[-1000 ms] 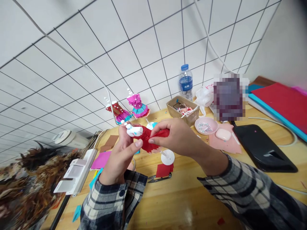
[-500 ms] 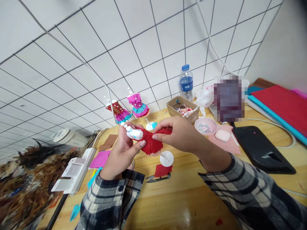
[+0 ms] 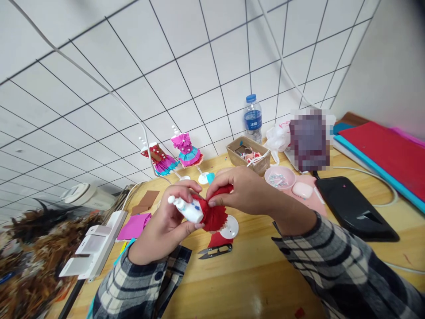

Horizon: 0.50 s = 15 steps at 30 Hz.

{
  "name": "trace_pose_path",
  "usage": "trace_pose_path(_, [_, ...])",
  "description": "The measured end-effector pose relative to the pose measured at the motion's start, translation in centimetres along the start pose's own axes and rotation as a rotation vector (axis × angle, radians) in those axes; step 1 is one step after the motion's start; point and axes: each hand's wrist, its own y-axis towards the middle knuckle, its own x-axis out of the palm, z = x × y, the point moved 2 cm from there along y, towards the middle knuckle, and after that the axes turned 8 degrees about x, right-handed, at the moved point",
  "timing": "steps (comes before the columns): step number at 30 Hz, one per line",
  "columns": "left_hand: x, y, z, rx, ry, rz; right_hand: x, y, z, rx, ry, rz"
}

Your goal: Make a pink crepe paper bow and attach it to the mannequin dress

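A small white dress form lies tilted in my left hand, whose fingers and thumb wrap round it. Its round white base shows at the lower right. Red pleated fabric or crepe paper covers the form below its bare white top. My right hand pinches a gathered end of this red material at the form's side. On the table beneath lie thread snips and a red piece. Two dressed mini forms stand behind, one in red and magenta, one in magenta and blue.
At the back stand a box of scraps and a water bottle. To the right are a pink bowl of beads, a black tray-like object and coloured sheets. A power strip and brown feathers lie left.
My left hand has turned the form, so its white top now points more towards me. The red material moved slightly lower, and my right hand still pinches it. The whole view has shifted a little.
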Motion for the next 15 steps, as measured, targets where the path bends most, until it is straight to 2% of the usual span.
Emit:
trace_pose_path(3, [-0.3,0.2,0.0,0.131,0.127,0.041,-0.2,0.0,0.0,-0.042,0.006,-0.071])
trace_pose_path(7, [-0.6,0.0,0.2,0.186,0.087,0.007,-0.4,-0.2,-0.2,-0.125,0.038,-0.189])
trace_pose_path(10, [-0.4,-0.3,0.6,0.218,0.020,-0.063,-0.1,-0.4,-0.5,-0.176,0.149,-0.322])
trace_pose_path(13, [0.0,-0.3,1.1,0.244,-0.041,-0.081,0.2,-0.5,-0.7,-0.131,0.282,-0.377])
trace_pose_path(15, [0.1,-0.2,1.3,0.288,-0.003,-0.060,0.4,-0.4,-0.8,-0.087,0.337,-0.397])
